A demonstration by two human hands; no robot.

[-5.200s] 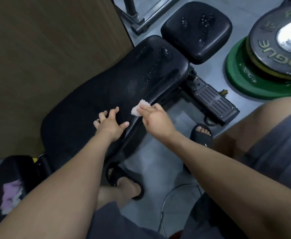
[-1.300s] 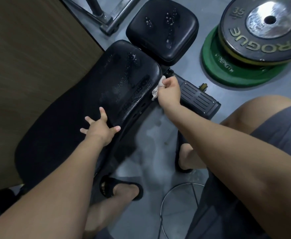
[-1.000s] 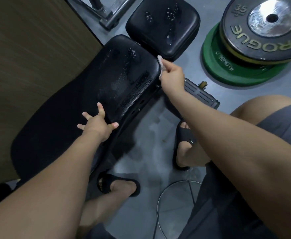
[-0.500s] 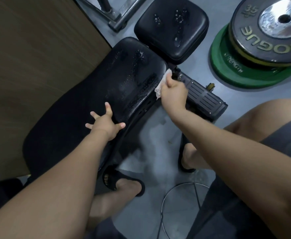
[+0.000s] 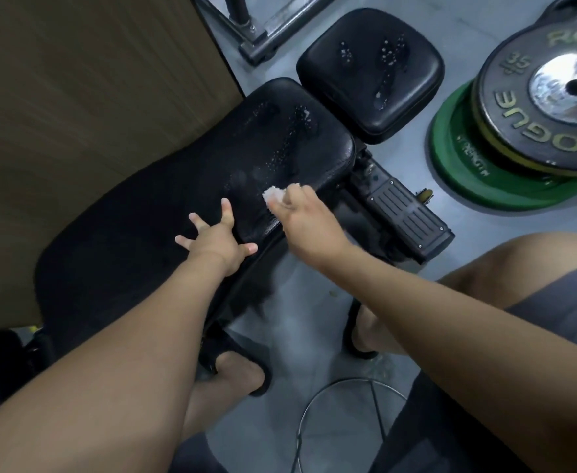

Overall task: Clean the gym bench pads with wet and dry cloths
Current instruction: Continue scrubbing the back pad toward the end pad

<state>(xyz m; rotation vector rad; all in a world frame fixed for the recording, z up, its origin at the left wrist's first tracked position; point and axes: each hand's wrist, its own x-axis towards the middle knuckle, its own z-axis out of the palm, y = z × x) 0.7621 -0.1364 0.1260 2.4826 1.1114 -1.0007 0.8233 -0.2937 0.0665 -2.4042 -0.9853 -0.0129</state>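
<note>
Long pad [image 5: 178, 213] lay lower-left to upper-right, wet beads near far end, seat pad [image 5: 370, 71] just beyond. Right hand [image 5: 306, 221] pinched cloth [image 5: 273, 193] against near edge; left hand [image 5: 213, 238] spread flat on pad. Grey floor [image 5: 468, 227], plates [image 5: 533, 131] right, wood panel [image 5: 75, 80] left.

Back pad [image 5: 184, 186]: glossy black vinyl, droplets seen. Cloth [image 5: 273, 193]: white, fluffy. Wall panel [image 5: 85, 87]: matt wood grain.
</note>
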